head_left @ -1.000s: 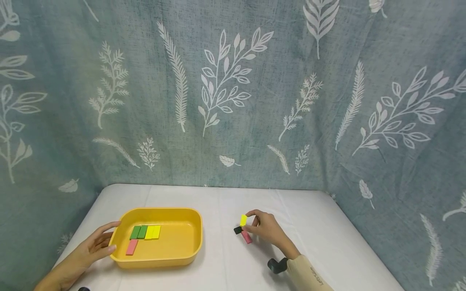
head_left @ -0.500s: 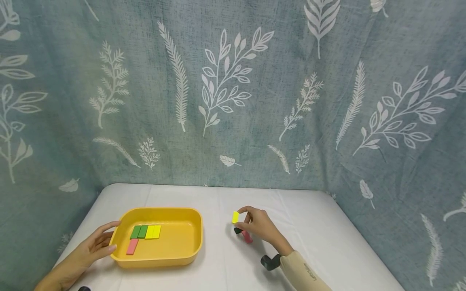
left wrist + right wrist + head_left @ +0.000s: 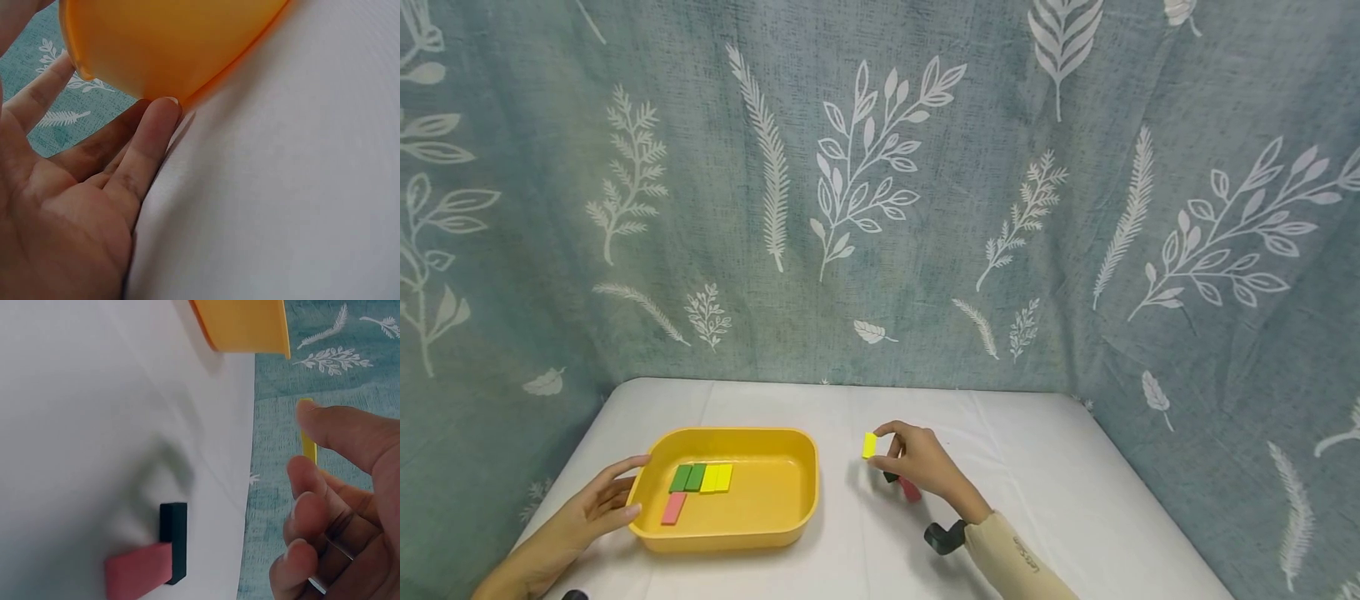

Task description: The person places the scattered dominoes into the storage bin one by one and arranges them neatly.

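Note:
My right hand (image 3: 922,460) pinches a small yellow block (image 3: 869,445) between thumb and index finger, raised above the white table. Partly hidden behind that hand, a pink block (image 3: 912,490) and a dark block (image 3: 891,477) lie on the cloth; in the right wrist view the pink block (image 3: 139,572) touches the dark block (image 3: 177,540). At the left end of a yellow tray (image 3: 730,542), my left hand (image 3: 591,507) rests its extended fingers against the outer wall. Inside the tray lie two green blocks (image 3: 687,478), two yellow blocks (image 3: 716,478) and a pink block (image 3: 673,508).
White cloth (image 3: 850,554) covers the table, and a patterned blue-green curtain (image 3: 880,250) surrounds its back and sides. A dark wrist-worn device (image 3: 944,537) sits by the right sleeve (image 3: 1015,554). White tabletop separates the tray from the loose blocks.
My right hand has carried the yellow block leftward and slightly up, away from the pink and dark blocks, which stay put. The left hand and the tray hold their place.

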### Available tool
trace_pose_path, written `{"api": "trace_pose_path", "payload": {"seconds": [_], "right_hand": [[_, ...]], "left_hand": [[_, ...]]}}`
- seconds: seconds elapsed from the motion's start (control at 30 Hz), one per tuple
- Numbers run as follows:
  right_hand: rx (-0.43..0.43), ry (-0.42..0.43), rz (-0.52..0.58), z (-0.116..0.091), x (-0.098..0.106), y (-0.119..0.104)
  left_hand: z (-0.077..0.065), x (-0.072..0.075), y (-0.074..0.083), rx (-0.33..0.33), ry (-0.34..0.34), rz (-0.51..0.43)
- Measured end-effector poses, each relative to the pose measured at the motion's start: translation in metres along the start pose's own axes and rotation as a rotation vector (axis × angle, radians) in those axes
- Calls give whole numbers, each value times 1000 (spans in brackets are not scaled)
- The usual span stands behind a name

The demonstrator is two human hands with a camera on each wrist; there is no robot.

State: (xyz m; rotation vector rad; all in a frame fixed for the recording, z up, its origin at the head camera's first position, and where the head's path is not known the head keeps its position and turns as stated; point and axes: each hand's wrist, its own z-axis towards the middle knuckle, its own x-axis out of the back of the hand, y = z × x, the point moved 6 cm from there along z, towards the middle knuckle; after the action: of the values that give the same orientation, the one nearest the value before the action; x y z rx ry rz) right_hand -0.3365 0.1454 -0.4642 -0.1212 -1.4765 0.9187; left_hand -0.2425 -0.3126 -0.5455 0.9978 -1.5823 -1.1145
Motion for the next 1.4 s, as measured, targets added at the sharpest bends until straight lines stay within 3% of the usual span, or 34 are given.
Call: {"api": "trace_pose_path", "payload": {"seconds": [0.7, 1.4], "right_hand": [[15, -26, 19, 15, -14, -32], [115, -84, 9, 30, -43, -78]], "left_hand": [[1, -1, 0, 3, 7, -5], [-2, -1, 2, -11, 11, -7]]}}
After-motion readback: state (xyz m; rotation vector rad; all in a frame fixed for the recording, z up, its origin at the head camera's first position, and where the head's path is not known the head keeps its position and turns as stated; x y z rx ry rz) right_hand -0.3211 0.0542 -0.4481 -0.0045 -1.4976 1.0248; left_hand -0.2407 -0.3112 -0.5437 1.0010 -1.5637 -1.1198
